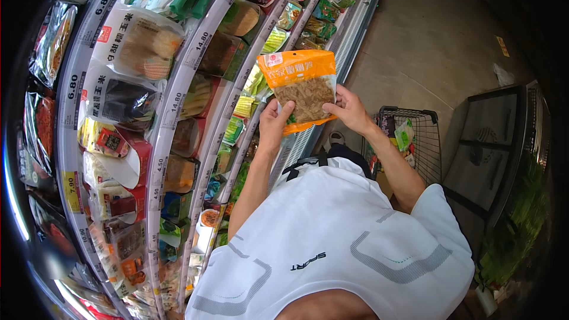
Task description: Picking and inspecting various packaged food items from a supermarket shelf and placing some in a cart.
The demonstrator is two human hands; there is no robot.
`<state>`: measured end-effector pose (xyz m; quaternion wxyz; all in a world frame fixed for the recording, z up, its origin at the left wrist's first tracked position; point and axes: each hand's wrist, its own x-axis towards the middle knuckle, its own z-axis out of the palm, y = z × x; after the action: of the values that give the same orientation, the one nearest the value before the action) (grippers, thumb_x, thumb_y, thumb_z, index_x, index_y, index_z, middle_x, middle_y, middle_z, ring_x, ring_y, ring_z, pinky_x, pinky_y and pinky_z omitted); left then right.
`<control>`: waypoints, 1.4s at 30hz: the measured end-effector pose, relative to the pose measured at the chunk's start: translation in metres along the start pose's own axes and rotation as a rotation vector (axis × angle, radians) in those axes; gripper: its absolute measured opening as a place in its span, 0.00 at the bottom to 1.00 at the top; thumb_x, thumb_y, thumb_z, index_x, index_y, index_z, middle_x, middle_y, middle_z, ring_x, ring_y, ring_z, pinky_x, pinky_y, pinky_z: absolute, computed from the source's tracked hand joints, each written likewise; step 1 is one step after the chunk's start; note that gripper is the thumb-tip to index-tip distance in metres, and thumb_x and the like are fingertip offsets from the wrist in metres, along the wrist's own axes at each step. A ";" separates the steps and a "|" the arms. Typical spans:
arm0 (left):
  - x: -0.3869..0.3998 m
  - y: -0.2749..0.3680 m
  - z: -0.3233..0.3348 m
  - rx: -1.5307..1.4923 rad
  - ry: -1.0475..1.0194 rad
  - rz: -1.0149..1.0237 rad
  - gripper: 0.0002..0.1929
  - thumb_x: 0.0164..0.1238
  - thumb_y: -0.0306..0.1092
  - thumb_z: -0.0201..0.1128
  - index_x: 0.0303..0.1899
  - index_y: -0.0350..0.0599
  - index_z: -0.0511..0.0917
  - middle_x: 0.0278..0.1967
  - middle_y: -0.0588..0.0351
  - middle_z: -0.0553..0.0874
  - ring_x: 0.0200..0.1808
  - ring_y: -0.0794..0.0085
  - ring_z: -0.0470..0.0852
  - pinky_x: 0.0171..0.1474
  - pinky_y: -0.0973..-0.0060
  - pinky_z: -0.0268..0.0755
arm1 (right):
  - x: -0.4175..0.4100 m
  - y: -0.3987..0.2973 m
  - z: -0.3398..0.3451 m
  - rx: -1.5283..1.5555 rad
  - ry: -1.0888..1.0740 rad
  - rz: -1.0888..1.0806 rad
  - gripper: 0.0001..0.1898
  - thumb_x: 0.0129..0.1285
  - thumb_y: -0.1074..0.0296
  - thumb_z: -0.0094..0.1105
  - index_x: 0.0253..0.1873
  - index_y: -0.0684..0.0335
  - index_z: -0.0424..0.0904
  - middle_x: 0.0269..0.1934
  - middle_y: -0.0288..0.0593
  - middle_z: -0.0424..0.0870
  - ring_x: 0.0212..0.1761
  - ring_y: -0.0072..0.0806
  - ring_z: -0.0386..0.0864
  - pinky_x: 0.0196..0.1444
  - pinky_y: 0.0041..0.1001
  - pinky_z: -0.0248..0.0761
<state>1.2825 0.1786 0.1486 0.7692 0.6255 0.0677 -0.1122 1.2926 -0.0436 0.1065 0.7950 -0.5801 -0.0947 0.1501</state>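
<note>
An orange plastic food packet (304, 91) with a clear window, brown shredded food showing inside, is held up in front of my body. My left hand (274, 120) grips its lower left corner, thumb on the front. At its lower right side my right hand (349, 107) pinches the edge, thumb also on the front. The fingers behind the packet are hidden. Just beyond the packet are shelves with bagged vegetables, such as a pack of cut green stalks (274, 40).
Refrigerated shelves (178, 93) full of packaged foods and price strips rise on the left. A wire shopping cart (426, 142) holding several packets stands beside me on the right. Beyond it are a dark cabinet (484, 146) and leafy greens (515, 222).
</note>
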 end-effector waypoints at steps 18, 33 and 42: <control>0.002 -0.009 -0.054 0.254 0.004 -0.326 0.17 0.71 0.45 0.62 0.48 0.40 0.79 0.40 0.58 0.86 0.38 0.77 0.84 0.40 0.77 0.76 | 0.037 0.047 0.002 -0.069 -0.028 0.021 0.23 0.64 0.72 0.62 0.62 0.72 0.71 0.48 0.41 0.83 0.47 0.20 0.80 0.51 0.23 0.74; -0.018 -0.015 -0.054 0.255 0.181 -0.331 0.16 0.73 0.42 0.60 0.45 0.36 0.76 0.35 0.55 0.86 0.31 0.75 0.85 0.37 0.77 0.78 | 0.031 0.074 0.004 -0.021 -0.165 0.196 0.24 0.67 0.63 0.61 0.64 0.67 0.71 0.36 0.36 0.83 0.34 0.14 0.77 0.28 0.20 0.72; 0.006 0.017 -0.057 0.328 0.213 -0.230 0.17 0.74 0.45 0.59 0.48 0.39 0.77 0.40 0.58 0.85 0.36 0.77 0.84 0.37 0.78 0.77 | 0.093 0.055 0.005 -0.289 -0.166 0.005 0.24 0.64 0.60 0.62 0.61 0.66 0.74 0.36 0.45 0.84 0.35 0.27 0.81 0.40 0.30 0.74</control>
<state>1.2943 0.2372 0.1516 0.6279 0.7386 0.2001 -0.1422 1.3707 0.0092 0.0536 0.6925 -0.6740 -0.1795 0.1843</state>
